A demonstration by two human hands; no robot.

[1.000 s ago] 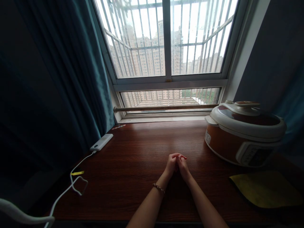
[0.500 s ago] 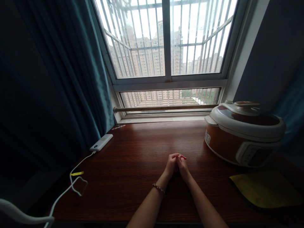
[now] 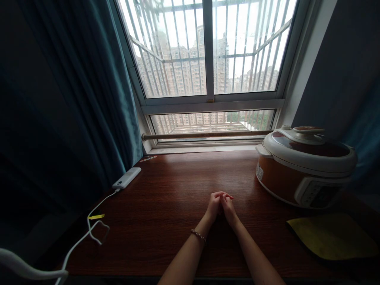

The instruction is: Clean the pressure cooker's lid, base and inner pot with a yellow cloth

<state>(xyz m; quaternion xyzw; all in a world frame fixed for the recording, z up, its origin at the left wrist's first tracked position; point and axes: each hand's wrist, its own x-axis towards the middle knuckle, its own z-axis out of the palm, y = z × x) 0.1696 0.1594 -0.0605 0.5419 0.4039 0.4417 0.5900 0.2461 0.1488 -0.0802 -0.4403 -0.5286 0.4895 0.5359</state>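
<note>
My left hand (image 3: 214, 204) and my right hand (image 3: 228, 207) are clasped together on the dark reddish-brown wooden table (image 3: 166, 221). Their fingers are closed and folded over each other, with the fingertips meeting at the far side. No object shows in or between them, though the palms are hidden. A beaded bracelet (image 3: 198, 235) circles my left wrist. Both forearms reach in from the bottom edge and rest near the table's front.
An electric pressure cooker (image 3: 279, 174), orange and white, stands at the right, with a yellow-green mat (image 3: 332, 237) before it. On the left lie a white power bank (image 3: 127, 178) and its white cable (image 3: 74, 245) with a yellow tag (image 3: 96, 217). Beyond is a barred window (image 3: 178, 71).
</note>
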